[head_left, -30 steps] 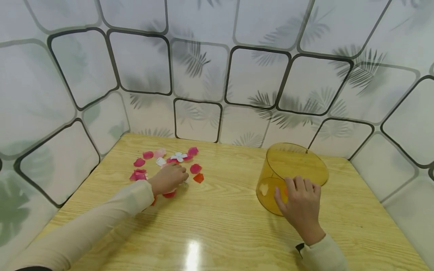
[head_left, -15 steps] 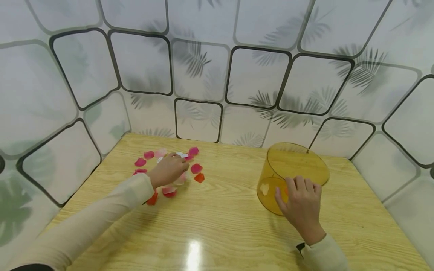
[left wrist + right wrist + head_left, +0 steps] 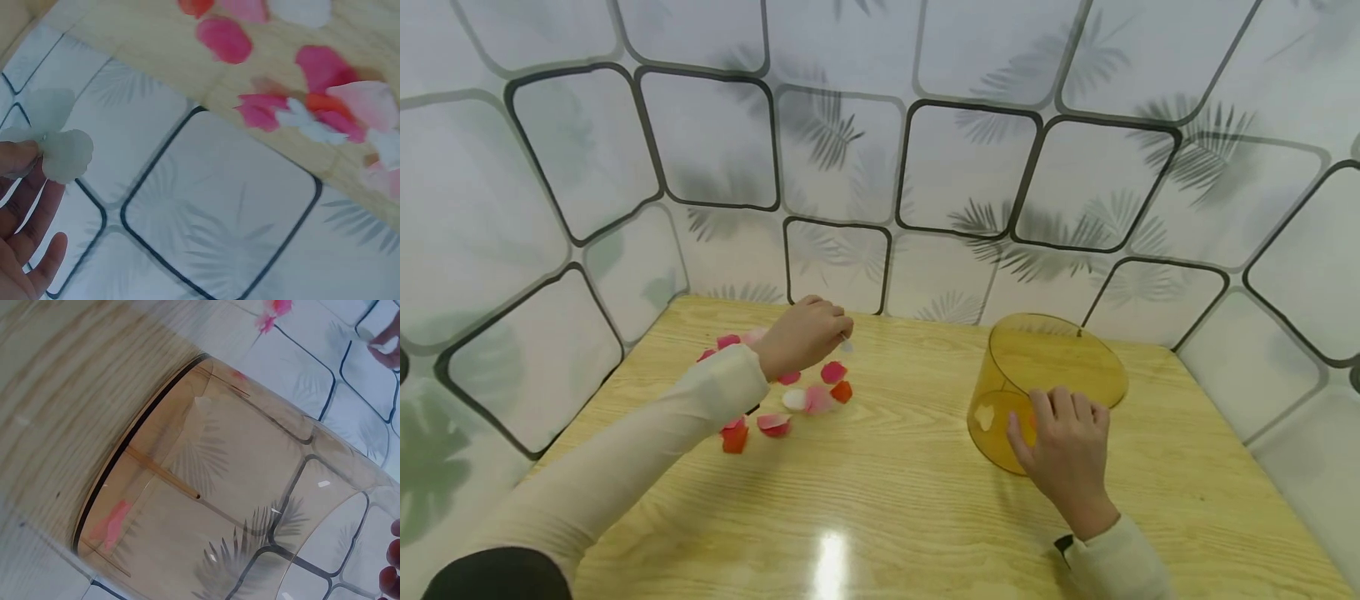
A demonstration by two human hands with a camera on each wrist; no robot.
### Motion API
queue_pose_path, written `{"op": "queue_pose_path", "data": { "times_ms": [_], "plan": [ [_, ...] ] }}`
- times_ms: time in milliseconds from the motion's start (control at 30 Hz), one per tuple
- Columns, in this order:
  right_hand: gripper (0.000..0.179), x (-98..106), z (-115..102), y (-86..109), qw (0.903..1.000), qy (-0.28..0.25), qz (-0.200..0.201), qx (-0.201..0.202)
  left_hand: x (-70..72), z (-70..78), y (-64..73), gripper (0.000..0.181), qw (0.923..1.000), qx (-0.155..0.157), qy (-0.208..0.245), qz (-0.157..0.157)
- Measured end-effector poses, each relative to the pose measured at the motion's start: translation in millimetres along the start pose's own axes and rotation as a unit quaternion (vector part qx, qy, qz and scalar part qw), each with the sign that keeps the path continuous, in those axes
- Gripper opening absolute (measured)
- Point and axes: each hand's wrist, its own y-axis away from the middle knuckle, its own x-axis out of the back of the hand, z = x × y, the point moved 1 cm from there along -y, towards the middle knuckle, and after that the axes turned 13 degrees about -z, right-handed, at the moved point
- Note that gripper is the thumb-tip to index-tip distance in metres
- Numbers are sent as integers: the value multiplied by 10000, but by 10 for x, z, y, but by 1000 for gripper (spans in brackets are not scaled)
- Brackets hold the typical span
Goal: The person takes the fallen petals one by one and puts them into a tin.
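Observation:
My left hand point(image 3: 803, 337) is raised above the far side of the scattered petals. Between its thumb and fingers it pinches a pale white flower point(image 3: 67, 156) with rounded petals, only a small bit of which shows in the head view. At the right my right hand point(image 3: 1071, 458) holds the near rim of a see-through amber container point(image 3: 992, 379), thumb against its side. A white petal point(image 3: 985, 418) and an orange-red piece point(image 3: 1032, 422) show inside it. In the right wrist view just fingertips point(image 3: 392, 581) appear by the rim.
Petals lie at the left of the wooden table point(image 3: 895, 483): a white one point(image 3: 793, 400), a magenta one point(image 3: 833, 372), an orange one point(image 3: 735, 438) and several more. Another white flower point(image 3: 312, 123) lies among them. A patterned curtain point(image 3: 842, 158) rises behind the table.
My left hand has lifted from the petals and moved up and to the right, now with a white flower pinched in it. The right hand and the amber container have stayed still.

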Motion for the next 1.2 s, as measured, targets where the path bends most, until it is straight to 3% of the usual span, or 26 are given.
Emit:
{"op": "queue_pose_path", "data": {
  "times_ms": [400,533,767,1000,1200],
  "plan": [
    [40,10,-2,-14,10000,-1,-39,-14,326,347,-443,4,9980,-390,336,373],
    [40,3,4,4,9999,-26,-92,-40,461,499,-673,5,9953,-463,733,428],
    [40,8,9,8,9999,28,-102,-20,610,772,-1140,10,9920,-674,921,536],
    [40,19,11,9,9999,89,-94,9,559,1054,-1556,14,9940,-665,848,192],
    [43,29,10,-2,9998,133,-106,40,491,1263,-1777,17,9950,-529,774,-352]
  ]
}}
